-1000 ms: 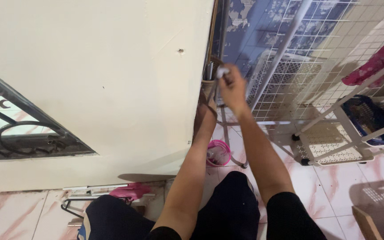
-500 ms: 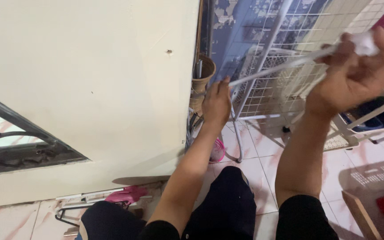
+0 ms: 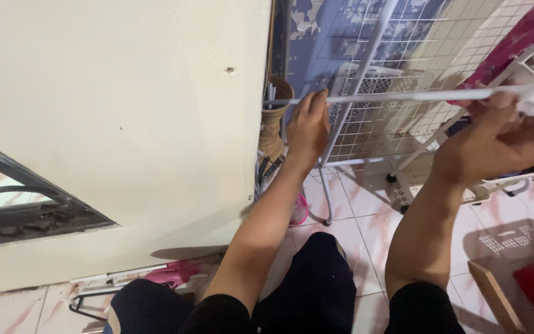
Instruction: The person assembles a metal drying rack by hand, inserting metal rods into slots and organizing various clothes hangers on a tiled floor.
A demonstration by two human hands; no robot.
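A long thin white rod (image 3: 403,96) runs almost level across the upper right of the head view. My left hand (image 3: 308,125) grips it near its left end, fingers curled over the top. My right hand (image 3: 502,136) is shut on the right end, which carries a white knob or cap. Both forearms reach up from my lap. Behind the rod stands a white wire-grid rack (image 3: 403,55) on thin metal legs.
A cream wall (image 3: 125,124) with a dark window frame (image 3: 26,204) fills the left. A woven vase (image 3: 274,124) stands at the wall's corner. A pink basket (image 3: 298,210), white plastic crates (image 3: 526,179), a pink hanger (image 3: 174,272) and a red mat lie on the tiled floor.
My right hand has drawn the rod out from the corner toward the right and lowered it to nearly level. My left hand has risen from the vase to grip the rod.
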